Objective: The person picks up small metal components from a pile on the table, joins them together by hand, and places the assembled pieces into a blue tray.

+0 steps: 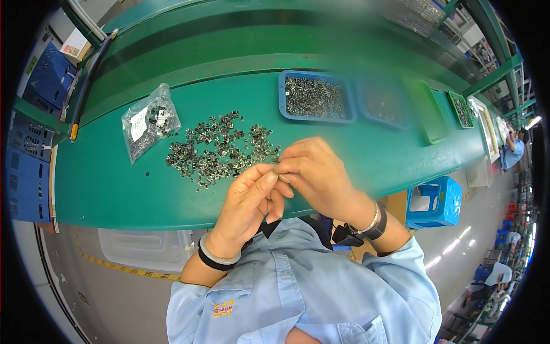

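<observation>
Above the near edge of the green table, my left hand (252,198) and my right hand (315,175) meet fingertip to fingertip. Both pinch at the same spot; whatever is between the fingers is too small and covered to name. Just beyond my left hand spreads a loose pile of small black and silver metal parts (215,152). A clear plastic bag (150,123) with a white label and similar parts inside lies to the left of the pile. Past my right hand stands a blue tray (314,97) filled with small metal parts.
A second blue tray (382,108), blurred, holds a few parts. Right of it are a green tray (428,112) and a smaller green tray (460,110) with parts. A blue stool (435,202) and a clear plastic box (143,246) stand below the table. Other people sit far right.
</observation>
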A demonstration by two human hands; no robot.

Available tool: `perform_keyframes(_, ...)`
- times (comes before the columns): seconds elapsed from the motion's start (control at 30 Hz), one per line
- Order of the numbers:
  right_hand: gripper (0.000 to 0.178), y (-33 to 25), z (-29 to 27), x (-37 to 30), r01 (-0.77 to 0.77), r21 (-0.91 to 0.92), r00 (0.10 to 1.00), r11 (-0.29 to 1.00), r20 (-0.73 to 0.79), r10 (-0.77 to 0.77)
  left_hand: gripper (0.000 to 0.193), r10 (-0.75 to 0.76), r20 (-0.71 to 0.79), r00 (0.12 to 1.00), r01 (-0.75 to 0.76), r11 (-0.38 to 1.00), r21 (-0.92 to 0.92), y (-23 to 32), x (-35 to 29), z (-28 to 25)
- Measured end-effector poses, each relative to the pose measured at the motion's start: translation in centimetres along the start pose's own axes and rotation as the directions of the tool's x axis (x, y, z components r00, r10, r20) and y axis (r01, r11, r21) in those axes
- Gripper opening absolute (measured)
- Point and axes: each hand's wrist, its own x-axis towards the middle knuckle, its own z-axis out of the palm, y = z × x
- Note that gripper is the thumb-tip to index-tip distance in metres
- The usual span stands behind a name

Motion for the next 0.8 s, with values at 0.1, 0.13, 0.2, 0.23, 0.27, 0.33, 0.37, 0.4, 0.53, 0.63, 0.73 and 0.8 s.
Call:
perform_keyframes(0.1, 0.022, 0.18, 0.25, -0.22, -0.025, 0.061, 0.999, 0.998, -0.02, 0.026, 0.02, 0.026, -0.085, 0.996, -0.026, 1.0, -0.005, -0.28, 0.21, -0.15)
perform_keyframes(0.13, 0.022, 0.26, 0.26, -0.31, -0.025, 0.062, 0.999, 0.998, -0.021, 0.026, 0.02, 0.025, -0.085, 0.996, -0.026, 1.0, -0.004, -0.29, 0.22, -0.13)
perform_keyframes(0.2, 0.021, 0.43, 0.28, -0.5, -0.065, 0.133, 0.998, 0.989, -0.014, 0.067, 0.018, 0.029, -0.057, 0.998, -0.03, 0.999, -0.019, -0.29, 0.18, -0.13)
perform_keyframes(0.23, 0.02, 0.51, 0.31, -0.59, -0.084, 0.168, 0.996, 0.982, -0.01, 0.087, 0.017, 0.031, -0.043, 0.999, -0.032, 0.999, -0.026, -0.31, 0.17, -0.11)
perform_keyframes(0.27, 0.02, 0.56, 0.37, -0.71, -0.084, 0.168, 0.996, 0.982, -0.011, 0.088, 0.017, 0.031, -0.043, 0.999, -0.032, 0.999, -0.025, -0.36, 0.15, -0.08)
perform_keyframes(0.33, 0.019, 0.67, 0.49, -0.91, -0.154, 0.285, 0.987, 0.946, -0.008, 0.162, 0.015, 0.034, -0.046, 0.998, -0.036, 0.999, -0.041, -0.53, 0.22, -0.03)
perform_keyframes(0.37, 0.018, 0.72, 0.51, -0.95, -0.186, 0.342, 0.98, 0.921, -0.003, 0.199, 0.015, 0.036, -0.048, 0.998, -0.038, 0.998, -0.048, -0.58, 0.24, -0.01)
perform_keyframes(0.4, 0.018, 0.76, 0.51, -0.95, -0.185, 0.342, 0.98, 0.921, -0.003, 0.198, 0.015, 0.036, -0.047, 0.998, -0.039, 0.998, -0.048, -0.6, 0.27, 0.0)
perform_keyframes(0.53, 0.017, 0.79, 0.49, -0.94, -0.143, 0.316, 0.988, 0.938, -0.011, 0.154, 0.012, 0.072, -0.067, 0.995, -0.07, 0.997, 0.026, -0.63, 0.31, 0.09)
perform_keyframes(0.63, 0.018, 0.54, 0.36, -0.89, -0.134, 0.289, 0.989, 0.948, -0.024, 0.147, 0.01, 0.114, -0.083, 0.99, -0.106, 0.99, 0.098, -0.62, 0.22, 0.2)
perform_keyframes(0.73, 0.017, 0.45, 0.21, -0.86, -0.108, 0.245, 0.991, 0.964, -0.051, 0.124, 0.01, 0.171, -0.096, 0.981, -0.148, 0.967, 0.207, -0.66, 0.11, 0.42)
perform_keyframes(0.8, 0.017, 0.43, 0.14, -0.89, -0.095, 0.222, 0.992, 0.97, -0.064, 0.112, 0.01, 0.201, -0.101, 0.974, -0.169, 0.95, 0.261, -0.75, 0.02, 0.53)
